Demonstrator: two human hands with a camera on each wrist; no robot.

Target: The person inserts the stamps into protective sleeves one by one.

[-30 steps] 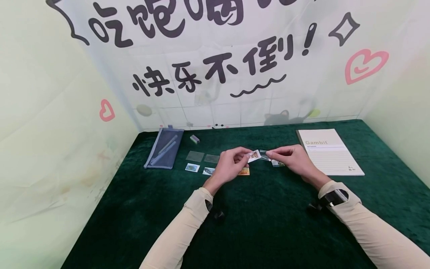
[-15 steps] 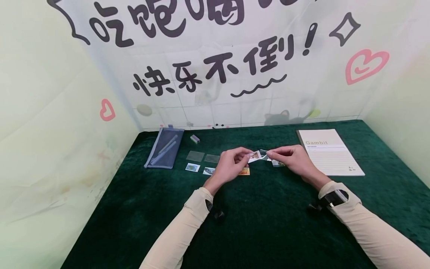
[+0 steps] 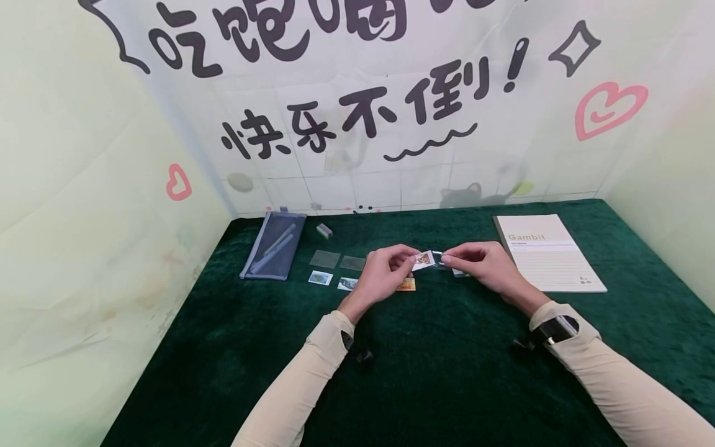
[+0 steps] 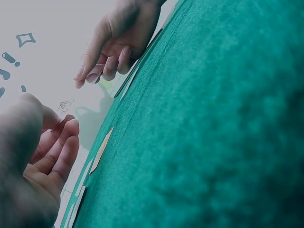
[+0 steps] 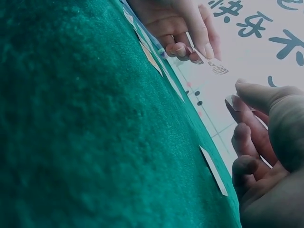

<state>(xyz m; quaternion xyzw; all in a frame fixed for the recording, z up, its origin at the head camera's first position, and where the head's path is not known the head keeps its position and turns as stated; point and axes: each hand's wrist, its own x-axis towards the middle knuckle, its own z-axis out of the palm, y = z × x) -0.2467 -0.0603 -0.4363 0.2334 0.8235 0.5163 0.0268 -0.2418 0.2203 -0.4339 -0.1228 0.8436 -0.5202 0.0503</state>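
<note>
Pinches, in a nearly closed grip, a picture card (image 3: 422, 259) with the left hand (image 3: 382, 271) and a clear sleeve (image 3: 438, 259) with the right hand (image 3: 485, 264), above the bench (image 3: 430, 372). Appears unfinished: not yet joined, with loose cards (image 3: 320, 278) at left.

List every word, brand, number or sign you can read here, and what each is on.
"快乐不倒!": wall banner, lower row.
"吃饱": banner, upper row; the characters after it are cut off by the picture's edge.
"Gambit": notebook cover; its smaller print is too small to read.
Held card and other picture cards: any print is too small to read.
</note>
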